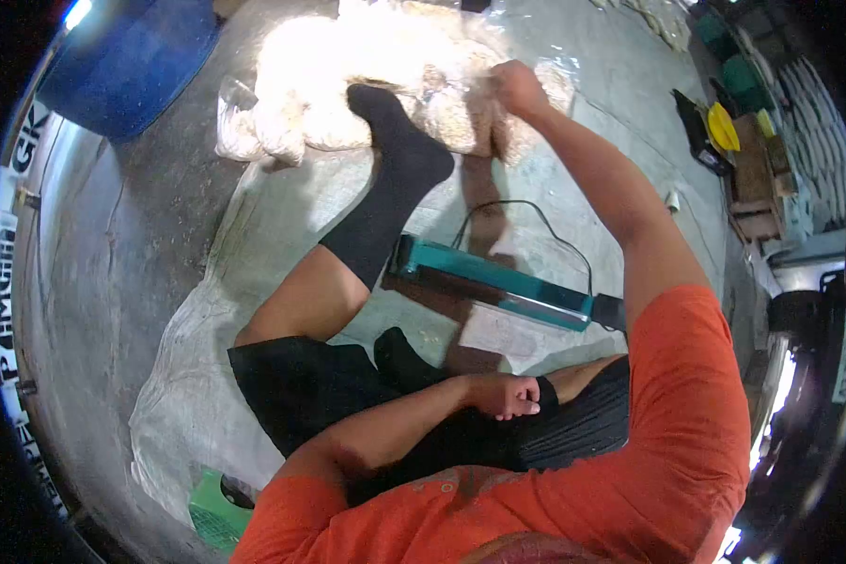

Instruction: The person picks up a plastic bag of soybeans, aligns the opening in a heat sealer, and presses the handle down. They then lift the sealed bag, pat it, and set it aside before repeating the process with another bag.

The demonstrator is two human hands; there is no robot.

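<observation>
My right hand (520, 90) reaches far forward with its fingers closed at the top of a clear plastic bag (515, 139) of pale, small pieces. Glare hides part of the grip and what the pieces are. My left hand (509, 397) rests curled over my lap, by the dark band at my leg, with nothing seen in it. Between my legs and the bags lies a teal bag sealer (498, 282), long and narrow, with a black cord (539, 209) looping over it.
Several more filled bags (329, 122) are grouped beside my black-socked foot (414, 150). A pale woven sheet (197, 348) covers the floor. At the back left stands a blue drum (127, 70); a green plastic item (218, 512) is near my left side. A yellow object (723, 126) lies right.
</observation>
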